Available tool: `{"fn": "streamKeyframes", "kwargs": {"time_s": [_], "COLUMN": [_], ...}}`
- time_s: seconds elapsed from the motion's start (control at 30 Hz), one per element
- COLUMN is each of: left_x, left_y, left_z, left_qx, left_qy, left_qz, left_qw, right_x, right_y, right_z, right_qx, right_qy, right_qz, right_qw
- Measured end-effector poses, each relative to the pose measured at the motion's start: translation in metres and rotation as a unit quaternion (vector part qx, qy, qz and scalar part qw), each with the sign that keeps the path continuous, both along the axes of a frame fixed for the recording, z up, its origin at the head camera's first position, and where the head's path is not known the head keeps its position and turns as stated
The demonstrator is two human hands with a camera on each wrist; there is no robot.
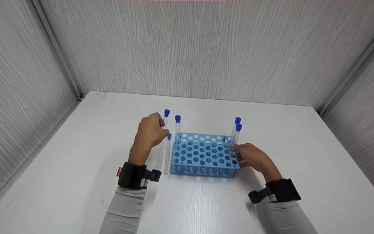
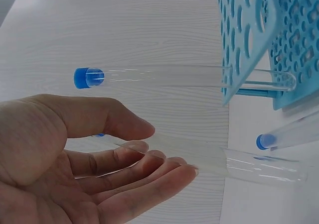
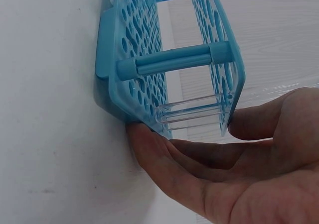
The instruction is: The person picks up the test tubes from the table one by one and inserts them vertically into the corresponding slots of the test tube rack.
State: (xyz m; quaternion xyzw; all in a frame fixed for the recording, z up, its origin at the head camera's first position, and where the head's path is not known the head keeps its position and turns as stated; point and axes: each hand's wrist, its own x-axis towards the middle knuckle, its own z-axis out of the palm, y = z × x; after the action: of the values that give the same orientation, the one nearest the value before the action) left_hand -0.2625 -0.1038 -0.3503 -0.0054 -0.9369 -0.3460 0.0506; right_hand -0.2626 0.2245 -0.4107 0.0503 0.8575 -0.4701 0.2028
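In my left hand (image 1: pixel 151 130) is a clear test tube (image 2: pixel 264 168) with a blue cap, pinched between thumb and fingers near its upper part. That tube stands beside the left end of a light blue test tube rack (image 1: pixel 204 159). My right hand (image 1: pixel 252 156) grips the rack's right end, thumb on the top plate's edge and fingertips low by the base. One capped tube (image 2: pixel 159 76) stands in the back left corner of the rack. Two more tubes (image 1: pixel 235 136) stand close together at its back right.
Another blue-capped test tube (image 1: pixel 168 156) lies on the white table (image 1: pixel 206 201) along the rack's left side. Wood-grained panels (image 1: pixel 206 48) rise behind the table and at both sides. Each wrist wears a black strap with a small camera (image 1: pixel 154 175).
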Motion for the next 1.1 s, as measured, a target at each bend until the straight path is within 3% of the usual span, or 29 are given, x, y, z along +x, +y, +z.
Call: {"fn": "streamKeyframes", "kwargs": {"time_s": [0.6, 1.1], "left_x": [0.011, 0.020], "left_y": [0.009, 0.018], "left_z": [0.017, 0.023], "left_qx": [0.043, 0.071], "left_qy": [0.030, 0.053], "left_qz": [0.000, -0.026], "left_qw": [0.9986, 0.9957], "right_x": [0.000, -0.001], "right_y": [0.000, 0.001], "right_z": [0.001, 0.000], "right_qx": [-0.008, -0.010], "right_qy": [-0.003, -0.007], "right_qz": [-0.002, -0.001], "right_qw": [1.0000, 0.9999]}}
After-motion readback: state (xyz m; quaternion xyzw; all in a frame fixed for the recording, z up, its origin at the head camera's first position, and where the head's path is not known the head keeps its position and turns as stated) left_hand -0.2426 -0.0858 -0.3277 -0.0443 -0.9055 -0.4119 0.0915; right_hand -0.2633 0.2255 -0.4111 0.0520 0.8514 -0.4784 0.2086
